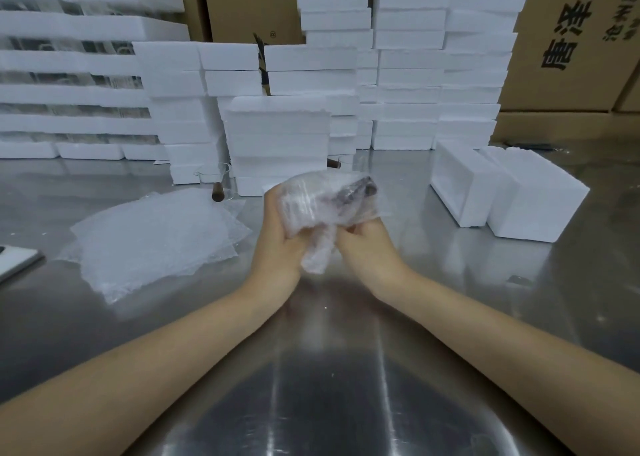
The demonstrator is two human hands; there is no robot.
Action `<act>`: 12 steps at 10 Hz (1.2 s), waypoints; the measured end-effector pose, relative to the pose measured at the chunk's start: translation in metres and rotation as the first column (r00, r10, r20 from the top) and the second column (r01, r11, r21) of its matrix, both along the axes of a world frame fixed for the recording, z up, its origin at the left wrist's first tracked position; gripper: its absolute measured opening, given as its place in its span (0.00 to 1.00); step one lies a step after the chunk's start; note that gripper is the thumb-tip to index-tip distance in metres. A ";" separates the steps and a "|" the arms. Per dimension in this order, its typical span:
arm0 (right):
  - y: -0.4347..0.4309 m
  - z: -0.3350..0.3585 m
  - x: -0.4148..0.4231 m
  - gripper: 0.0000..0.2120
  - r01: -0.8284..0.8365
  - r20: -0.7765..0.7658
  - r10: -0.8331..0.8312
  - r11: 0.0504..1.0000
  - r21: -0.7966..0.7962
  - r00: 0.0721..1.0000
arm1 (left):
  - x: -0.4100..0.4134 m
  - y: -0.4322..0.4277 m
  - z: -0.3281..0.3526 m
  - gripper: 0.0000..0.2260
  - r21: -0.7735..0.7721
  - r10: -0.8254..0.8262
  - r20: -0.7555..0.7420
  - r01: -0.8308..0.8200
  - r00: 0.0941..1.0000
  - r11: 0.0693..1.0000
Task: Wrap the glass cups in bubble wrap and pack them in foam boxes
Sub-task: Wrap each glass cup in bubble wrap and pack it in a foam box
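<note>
Head view: both forearms reach forward over a stainless steel table (329, 369). The hands hold a wrapped cup (322, 199) in the air above the middle of the table. Bubble wrap covers it all round, and a dark handle (363, 191) shows through the wrap at its upper right. The left hand (280, 244) is curled round the bundle's left side. The right hand (367, 248) grips from below, fingers curled against the underside. A loose tail of wrap hangs between the two palms.

A stack of bubble wrap sheets (152, 237) lies flat on the table to the left, well apart from the hands. Beyond it an unwrapped glass cup (214, 175) with a brown handle stands just beside a foam stack. A second glass (346, 161) is partly hidden behind the bundle.

Two foam boxes (502, 196) lie on their sides to the right, touching each other. The left one shows its open cavity. Stacked foam boxes (277, 137) fill the far side of the table.

Markings: the cardboard carton (568, 33) at upper right bears large black characters, "唐泽" followed by "A", printed sideways. The smaller print beside them is cut off and not legible. A second carton (249, 5) at centre rear carries a small "®" mark. A flat white object (14, 261) sits at the left edge. It cannot be identified.
</note>
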State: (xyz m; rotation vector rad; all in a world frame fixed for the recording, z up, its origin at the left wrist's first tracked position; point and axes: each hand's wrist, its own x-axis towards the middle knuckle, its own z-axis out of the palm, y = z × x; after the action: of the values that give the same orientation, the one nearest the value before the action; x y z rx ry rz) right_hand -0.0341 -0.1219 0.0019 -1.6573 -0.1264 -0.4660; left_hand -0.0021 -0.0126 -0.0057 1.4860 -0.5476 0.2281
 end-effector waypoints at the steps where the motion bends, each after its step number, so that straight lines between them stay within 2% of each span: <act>1: 0.003 -0.006 0.001 0.13 -0.116 -0.001 0.116 0.991 -0.064 0.993 | 0.001 0.006 0.014 0.19 -0.046 0.010 -0.095 -0.015 0.995 0.999; 2: 0.004 -0.010 -0.002 0.25 -0.236 0.039 0.237 0.972 -0.018 0.971 | 0.008 0.014 0.008 0.07 0.039 0.020 -0.117 -0.015 0.993 0.999; 3: 0.003 -0.007 -0.005 0.29 -0.228 0.023 0.231 0.968 -0.101 0.973 | 0.004 0.020 -0.011 0.22 0.179 0.035 -0.162 -0.006 0.986 0.984; 4: 0.004 -0.004 -0.005 0.30 -0.087 -0.020 0.084 0.979 -0.186 0.996 | 0.003 0.017 -0.014 0.20 0.255 -0.010 -0.222 0.068 0.975 0.965; 5: 0.002 -0.003 0.000 0.17 0.060 -0.039 -0.067 0.987 -0.149 0.997 | 0.010 0.003 -0.004 0.11 0.305 -0.054 -0.334 0.162 0.941 0.938; 6: -0.008 -0.005 0.006 0.05 0.185 -0.030 -0.187 0.981 -0.059 0.982 | 0.004 -0.005 -0.008 0.09 0.318 -0.083 -0.277 0.173 0.957 0.932; 7: -0.017 -0.007 0.014 0.09 0.260 -0.034 -0.260 0.966 0.002 0.965 | -0.005 0.001 -0.013 0.30 0.519 -0.076 -0.016 0.074 0.997 0.852; 8: -0.021 -0.009 0.018 0.16 0.277 -0.111 -0.277 0.961 -0.013 0.955 | -0.008 0.001 -0.013 0.43 0.574 -0.044 0.294 -0.139 0.955 0.807; 9: -0.016 -0.013 0.016 0.14 0.197 -0.129 -0.195 0.980 0.000 0.972 | -0.003 0.003 -0.007 0.37 0.528 -0.095 0.265 -0.062 0.960 0.847; 10: -0.012 -0.011 0.009 0.15 0.121 -0.006 -0.123 0.982 -0.146 0.992 | 0.006 0.010 -0.004 0.22 0.426 -0.100 0.217 -0.002 0.971 0.905; 11: -0.008 -0.008 0.005 0.08 -0.036 0.061 0.052 0.972 -0.233 0.997 | 0.009 0.011 -0.001 0.16 0.284 -0.018 0.170 -0.031 0.985 0.958; 12: -0.003 -0.014 0.003 0.19 -0.121 0.082 0.174 0.888 -0.445 0.981 | 0.014 0.014 0.008 0.13 0.145 0.073 -0.001 -0.072 0.997 0.987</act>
State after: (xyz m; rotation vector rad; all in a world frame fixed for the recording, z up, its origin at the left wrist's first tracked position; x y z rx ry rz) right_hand -0.0311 -0.1245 -0.0121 -2.0426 -0.4747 -0.4410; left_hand 0.0124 0.0010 0.0023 1.6494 -0.5138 0.2447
